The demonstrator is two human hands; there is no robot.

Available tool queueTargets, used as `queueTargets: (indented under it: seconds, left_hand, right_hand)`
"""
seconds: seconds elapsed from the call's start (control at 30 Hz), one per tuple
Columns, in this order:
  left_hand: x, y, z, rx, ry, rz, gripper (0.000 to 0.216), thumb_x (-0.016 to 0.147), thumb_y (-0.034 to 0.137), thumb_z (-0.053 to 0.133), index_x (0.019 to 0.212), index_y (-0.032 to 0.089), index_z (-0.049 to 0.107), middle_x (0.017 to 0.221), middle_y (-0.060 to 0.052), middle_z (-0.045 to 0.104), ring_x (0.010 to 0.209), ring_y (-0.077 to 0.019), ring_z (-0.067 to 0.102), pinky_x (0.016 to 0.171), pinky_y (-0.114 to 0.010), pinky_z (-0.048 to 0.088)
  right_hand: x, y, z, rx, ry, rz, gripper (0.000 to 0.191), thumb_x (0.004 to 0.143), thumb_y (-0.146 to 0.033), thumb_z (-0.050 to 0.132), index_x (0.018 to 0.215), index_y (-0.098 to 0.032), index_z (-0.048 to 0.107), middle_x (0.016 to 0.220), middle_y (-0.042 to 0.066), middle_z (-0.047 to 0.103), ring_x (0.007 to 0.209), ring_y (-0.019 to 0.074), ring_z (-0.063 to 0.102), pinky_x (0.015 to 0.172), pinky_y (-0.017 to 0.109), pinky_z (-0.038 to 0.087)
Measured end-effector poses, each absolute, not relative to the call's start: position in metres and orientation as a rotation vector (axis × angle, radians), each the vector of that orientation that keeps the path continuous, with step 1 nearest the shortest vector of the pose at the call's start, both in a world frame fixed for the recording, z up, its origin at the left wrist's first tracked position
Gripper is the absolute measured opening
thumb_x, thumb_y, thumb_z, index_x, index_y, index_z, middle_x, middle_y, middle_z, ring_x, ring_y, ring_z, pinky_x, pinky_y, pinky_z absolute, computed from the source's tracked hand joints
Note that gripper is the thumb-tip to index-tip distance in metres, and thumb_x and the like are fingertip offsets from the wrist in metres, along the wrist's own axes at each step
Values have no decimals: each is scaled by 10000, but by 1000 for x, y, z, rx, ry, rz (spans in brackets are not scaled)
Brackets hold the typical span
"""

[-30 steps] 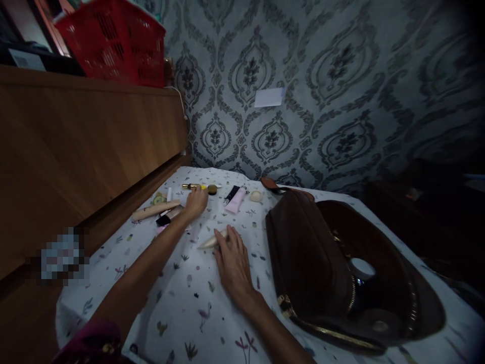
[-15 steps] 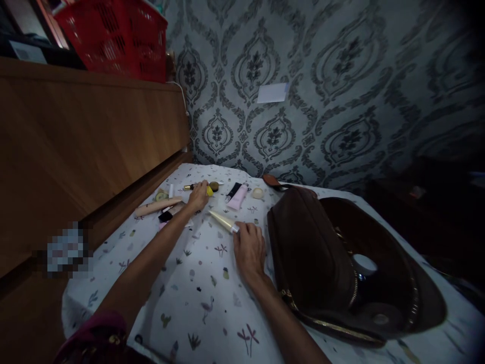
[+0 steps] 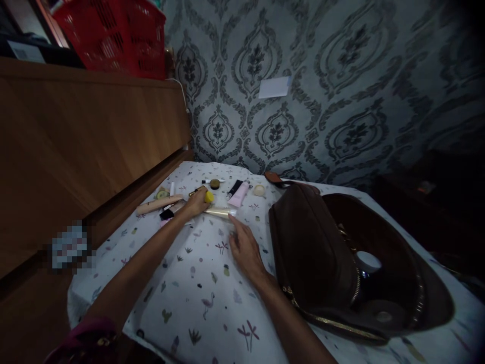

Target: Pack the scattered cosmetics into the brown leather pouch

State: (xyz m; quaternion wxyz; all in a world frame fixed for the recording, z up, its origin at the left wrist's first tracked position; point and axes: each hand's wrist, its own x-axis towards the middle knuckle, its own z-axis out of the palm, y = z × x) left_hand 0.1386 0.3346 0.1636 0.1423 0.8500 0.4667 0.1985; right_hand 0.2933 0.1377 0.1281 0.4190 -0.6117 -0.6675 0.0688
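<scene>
My left hand is closed around a small item with a yellow end, lifted slightly above the patterned white cloth. My right hand lies on the cloth with fingers stretched out, fingertips just short of a cream tube that lies flat between the two hands. Several cosmetics lie beyond: a pink tube, a black tube, a small round pot, a pale round pad and a long beige tube.
An open brown leather bag lies at the right, a white lid showing inside. A wooden headboard runs along the left with a red basket on top. Patterned wallpaper is behind.
My right hand carried the cream tube toward the other cosmetics, laid it down and let go. My left hand closed on the yellow-ended item and drew it back a little.
</scene>
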Motion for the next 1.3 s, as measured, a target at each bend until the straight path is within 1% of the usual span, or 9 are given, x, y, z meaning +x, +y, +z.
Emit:
queueTargets:
  seconds: [0.07, 0.13, 0.4, 0.57, 0.7, 0.83, 0.97, 1.17, 1.3]
  left_hand:
    - [135, 331, 162, 2404, 1353, 608, 418, 779, 192, 675, 1166, 186, 517, 1090, -71, 651, 1023, -250, 612, 892, -342, 476]
    - [132, 326, 161, 2362, 1346, 655, 458, 791, 218, 671, 1207, 189, 483, 1067, -55, 651, 983, -233, 613, 837, -320, 472]
    - [126, 288, 162, 2282, 1241, 849, 402, 850, 261, 603, 1214, 193, 449, 998, -26, 625, 895, -204, 591, 779, -305, 463]
    - [125, 253, 154, 2353, 1004, 838, 461, 887, 291, 578, 1315, 186, 444, 1258, -101, 614, 1149, -268, 584, 987, -401, 468]
    - [123, 231, 150, 2435, 791, 727, 648, 926, 367, 568, 1490, 158, 329, 1534, -186, 417, 1432, -326, 387, 1175, -481, 336]
    - [116, 219, 158, 2426, 599, 616, 715, 960, 413, 546, 1563, 203, 225, 1571, -171, 385, 1451, -313, 378, 1189, -502, 326]
    - [109, 220, 164, 2448, 414, 566, 712, 931, 374, 603, 1545, 230, 273, 1547, -154, 415, 1432, -311, 395, 1187, -497, 328]
    - [106, 230, 158, 2395, 528, 446, 782, 887, 431, 661, 1543, 217, 290, 1526, -144, 443, 1381, -316, 458, 1142, -448, 391]
    - [108, 224, 157, 2415, 637, 519, 753, 833, 497, 721, 1459, 210, 417, 1461, -149, 512, 1334, -324, 498, 1115, -458, 402]
  right_hand:
    - [294, 140, 121, -1549, -1677, 114, 568, 911, -166, 413, 1477, -162, 460, 1525, 141, 473, 1413, 249, 439, 1150, 463, 400]
    - [295, 143, 114, -1568, -1678, 98, 561, 906, -169, 424, 1464, -162, 483, 1572, 139, 416, 1441, 266, 406, 1162, 486, 389]
    - [303, 144, 105, -1518, -1727, 110, 448, 952, -244, 423, 1357, -158, 594, 1465, 167, 542, 1368, 300, 501, 1127, 533, 432]
    - [302, 144, 104, -1480, -1695, 146, 472, 948, -269, 443, 1399, -181, 551, 1388, 152, 609, 1313, 285, 551, 1105, 525, 452]
    - [302, 142, 104, -1474, -1669, 176, 532, 934, -308, 468, 1441, -148, 492, 1379, 177, 608, 1284, 306, 572, 1074, 522, 472]
    - [301, 138, 110, -1440, -1664, 219, 638, 895, -323, 537, 1496, -150, 409, 1362, 180, 613, 1250, 316, 592, 1039, 507, 491]
    - [299, 134, 119, -1393, -1673, 264, 618, 867, -332, 599, 1452, -187, 463, 1333, 150, 631, 1231, 308, 594, 1035, 498, 489]
    - [296, 127, 126, -1439, -1652, 302, 527, 848, -411, 656, 1322, -197, 579, 1213, 129, 682, 1104, 308, 632, 964, 494, 517]
    - [295, 123, 128, -1444, -1639, 355, 498, 860, -446, 643, 1291, -200, 599, 1156, 124, 690, 1079, 304, 631, 943, 488, 520]
